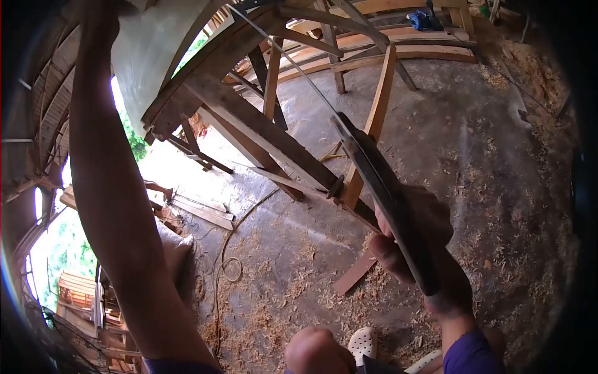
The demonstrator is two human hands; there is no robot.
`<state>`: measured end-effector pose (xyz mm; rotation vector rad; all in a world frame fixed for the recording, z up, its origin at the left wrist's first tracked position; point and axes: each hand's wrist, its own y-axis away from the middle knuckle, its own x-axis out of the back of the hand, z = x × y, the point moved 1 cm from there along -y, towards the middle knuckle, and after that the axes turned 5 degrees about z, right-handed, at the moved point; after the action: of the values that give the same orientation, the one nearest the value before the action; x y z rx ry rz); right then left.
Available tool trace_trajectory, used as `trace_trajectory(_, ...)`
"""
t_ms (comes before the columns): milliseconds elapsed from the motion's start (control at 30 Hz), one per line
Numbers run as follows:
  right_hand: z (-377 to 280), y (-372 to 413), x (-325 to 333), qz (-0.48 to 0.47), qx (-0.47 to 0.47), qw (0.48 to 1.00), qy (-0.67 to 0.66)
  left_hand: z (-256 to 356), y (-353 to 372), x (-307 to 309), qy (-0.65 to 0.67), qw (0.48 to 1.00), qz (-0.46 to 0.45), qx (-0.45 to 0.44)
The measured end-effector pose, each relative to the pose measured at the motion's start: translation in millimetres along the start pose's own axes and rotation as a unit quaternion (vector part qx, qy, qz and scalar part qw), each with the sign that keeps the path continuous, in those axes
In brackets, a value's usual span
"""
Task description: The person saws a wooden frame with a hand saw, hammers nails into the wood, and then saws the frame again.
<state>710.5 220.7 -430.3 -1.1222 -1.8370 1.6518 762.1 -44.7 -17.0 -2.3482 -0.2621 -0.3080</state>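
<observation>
My right hand (423,218) is wrapped around the dark handle of a handsaw (380,171), whose thin blade appears nearly edge-on and points up and left towards a wooden workbench (249,134). Along the left side my bare forearm reaches up, and part of my left hand (103,15) shows at the top edge; its fingers are cut off from view. A pale, translucent sheet (152,50) is close beside that hand. Behind the saw, a light wooden bar (377,103) slants across the end of the bench's long beam.
Long planks (405,53) lie stacked at the back, with a blue power tool (422,20) on them. A cable (218,274) coils over the concrete floor among wood shavings. An offcut (356,274) lies near my white clog (363,344).
</observation>
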Motion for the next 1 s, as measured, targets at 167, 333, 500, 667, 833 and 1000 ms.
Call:
trace_trajectory(167, -7.7, -30.5, -23.1, -0.008, 0.008, 1.000, -0.008, -4.8, -5.3, -11.8, 0.046, 0.997, 0.038, -0.047)
trace_trajectory(333, -14.1, -35.6, -26.9, 0.007, -0.003, 1.000, -0.024, 9.2, -7.3, -8.3, 0.092, 0.980, 0.013, 0.174)
trace_trajectory(500, 2.8, -24.7, -32.4, 0.020, 0.013, 0.995, -0.101, 25.0, -12.2, -10.3, 0.171, 0.928, 0.031, 0.330)
trace_trajectory(667, 0.8, -29.4, -35.3, 0.043, 0.034, 0.993, -0.102, 21.9, -13.4, -9.0, 0.083, 0.974, 0.009, 0.212)
trace_trajectory(833, -0.9, -27.5, -26.4, 0.014, 0.023, 0.995, -0.096, 42.8, -14.9, -15.1, 0.146, 0.964, 0.025, 0.221)
trace_trajectory(1000, -2.7, -27.3, -27.4, 0.017, 0.032, 0.991, -0.125, -5.2, -8.7, -3.9, 0.090, 0.979, 0.005, 0.181)
